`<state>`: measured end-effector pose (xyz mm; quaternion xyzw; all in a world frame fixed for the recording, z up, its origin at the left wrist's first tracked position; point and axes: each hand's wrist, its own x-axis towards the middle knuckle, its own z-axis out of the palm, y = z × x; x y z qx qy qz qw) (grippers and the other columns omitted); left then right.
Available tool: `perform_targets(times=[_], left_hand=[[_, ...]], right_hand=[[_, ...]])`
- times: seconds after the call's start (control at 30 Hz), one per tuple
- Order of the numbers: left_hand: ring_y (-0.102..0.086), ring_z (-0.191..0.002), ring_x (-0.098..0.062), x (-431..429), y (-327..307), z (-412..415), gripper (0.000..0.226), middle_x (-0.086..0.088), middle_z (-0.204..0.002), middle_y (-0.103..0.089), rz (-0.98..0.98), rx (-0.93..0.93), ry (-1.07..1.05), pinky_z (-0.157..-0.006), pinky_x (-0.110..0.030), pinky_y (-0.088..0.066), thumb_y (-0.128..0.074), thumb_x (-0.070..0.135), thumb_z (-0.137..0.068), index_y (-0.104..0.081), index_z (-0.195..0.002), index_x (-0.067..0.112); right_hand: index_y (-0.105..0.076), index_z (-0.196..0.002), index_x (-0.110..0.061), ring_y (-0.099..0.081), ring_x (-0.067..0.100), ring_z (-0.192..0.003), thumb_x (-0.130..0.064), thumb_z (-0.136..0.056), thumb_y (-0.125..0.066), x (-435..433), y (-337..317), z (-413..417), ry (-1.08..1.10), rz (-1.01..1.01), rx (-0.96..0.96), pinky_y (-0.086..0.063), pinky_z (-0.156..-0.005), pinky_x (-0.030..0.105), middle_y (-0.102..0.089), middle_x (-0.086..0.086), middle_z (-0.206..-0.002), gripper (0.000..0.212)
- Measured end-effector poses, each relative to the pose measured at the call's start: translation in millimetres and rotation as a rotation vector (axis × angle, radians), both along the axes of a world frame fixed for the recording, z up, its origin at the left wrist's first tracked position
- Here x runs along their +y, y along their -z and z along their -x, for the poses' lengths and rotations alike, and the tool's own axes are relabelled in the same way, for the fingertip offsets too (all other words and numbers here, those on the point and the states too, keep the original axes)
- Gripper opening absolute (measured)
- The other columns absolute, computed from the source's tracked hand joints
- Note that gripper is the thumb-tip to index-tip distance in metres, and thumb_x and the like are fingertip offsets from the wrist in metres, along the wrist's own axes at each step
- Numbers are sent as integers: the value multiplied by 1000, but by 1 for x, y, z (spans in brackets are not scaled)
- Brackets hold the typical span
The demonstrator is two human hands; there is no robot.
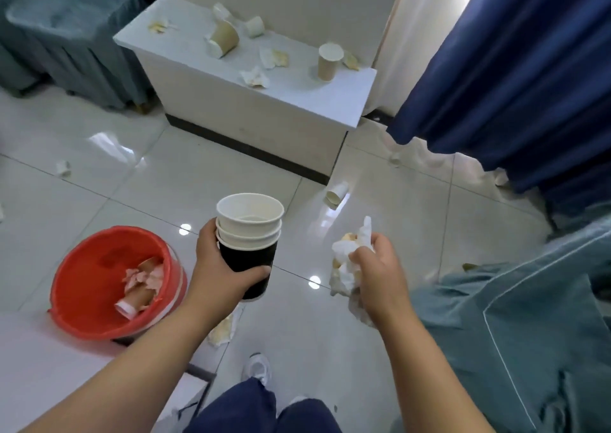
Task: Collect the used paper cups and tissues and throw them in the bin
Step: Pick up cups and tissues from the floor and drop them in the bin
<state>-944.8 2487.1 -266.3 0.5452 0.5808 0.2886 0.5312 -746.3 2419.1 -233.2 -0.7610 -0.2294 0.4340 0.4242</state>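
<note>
- The pale tiled floor [99,184] fills most of the view and is glossy with light spots.
- A dark blue curtain [512,68] hangs at the upper right, with blue-green cloth [529,317] below it.
- A white cabinet [297,95] stands against the far wall.
- On its top are an upright brown cup [329,62], a tipped brown cup [224,37], a small white cup [254,26] on its side, and crumpled, stained tissues [254,77] scattered between them.
- A red bin [82,260] sits on the floor at the lower left, near the left forearm. A brown cup and crumpled paper [142,280] lie inside it.
- The left hand [218,267] is wrapped round a stack of cups [248,244], held upright beside the bin. The outer cup is black, with white cups nested in it.
- The right hand [380,267] is clenched on a bunch of tissues [344,260], held in the air well apart from the bin.
- A white cup [337,194] lies on its side on the floor, near the cabinet's corner.
- A stained tissue [223,330] lies on the floor under the left forearm.
- A small crumpled scrap [62,168] lies on the floor at the far left.
</note>
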Motion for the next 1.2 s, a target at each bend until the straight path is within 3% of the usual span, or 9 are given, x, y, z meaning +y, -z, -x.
perform_targets(times=[0.1, 0.2, 0.33, 0.43, 0.53, 0.67, 0.77, 0.97, 1.2], left_hand=[[-47, -109, -10, 21, 2, 18, 88, 6, -120, -45, 5, 2, -76, -79, -13, -37, -82, -1, -63, -30, -126, 31], [-48, -105, -2, 39, 6, 40, 88, 17, -114, -46, 3, 12, -200, -80, -13, -37, -84, 1, -60, -32, -125, 31], [-49, -107, -7, 59, 10, 68, 87, 16, -114, -47, 28, 37, -375, -91, -24, -38, -84, -1, -60, -32, -121, 34], [-47, -109, -9, 74, 15, 81, 87, 14, -114, -48, 58, 65, -513, -90, -22, -36, -84, -3, -59, -33, -121, 32], [-46, -115, -11, 81, 25, 91, 91, 10, -121, -49, 97, 94, -660, -100, -29, -37, -85, -2, -57, -35, -129, 24], [-49, -104, -5, 88, 34, 101, 87, 23, -111, -50, 134, 87, -852, -95, -28, -39, -82, -7, -58, -38, -122, 31], [-51, -103, -11, 85, 48, 113, 84, 11, -111, -52, 202, 55, -1018, -87, -27, -40, -83, -4, -60, -38, -121, 32], [-50, -97, -15, 78, 81, 149, 80, 14, -100, -50, 308, 48, -1243, -79, -31, -42, -83, -3, -60, -40, -121, 25], [-49, -103, -15, 90, 152, 215, 85, 5, -116, -47, 414, 33, -1250, -81, -30, -43, -83, 5, -61, -39, -130, 24]], right_hand=[[-54, -103, -23, -56, 25, -85, -32, -63, -45, 52, 11, 24, -95, -10, 1, -46, -60, 28, -56, 16, -108, 42], [-49, -112, -13, -53, 16, -84, -26, -66, -40, 97, 16, 49, -239, -22, -46, -41, -56, 19, -51, 10, -110, 48], [-41, -111, -24, -49, 15, -95, -10, -86, -46, 159, 26, 73, -462, 14, -89, -41, -62, 20, -40, 4, -120, 29], [-41, -112, -29, -53, 22, -104, -11, -86, -50, 203, 41, 89, -635, 35, -99, -52, -74, 32, -43, 4, -122, 33], [-45, -118, -27, -60, 24, -99, -27, -82, -57, 241, 50, 103, -868, 65, -144, -54, -85, 48, -51, 8, -122, 38], [-45, -122, -27, -59, 16, -96, -32, -83, -63, 279, 60, 123, -1145, 73, -223, -54, -85, 41, -53, 2, -116, 44], [-47, -122, -26, -59, 14, -96, -35, -81, -67, 303, 75, 147, -1317, 83, -273, -54, -85, 38, -55, 0, -114, 47], [-45, -125, -24, -58, 12, -92, -35, -82, -69, 324, 109, 212, -1529, 198, -305, -49, -77, 26, -54, 0, -116, 50], [-46, -126, -22, -57, 14, -89, -34, -81, -70, 343, 169, 299, -1681, 247, -435, -46, -75, 26, -55, 2, -114, 52]])
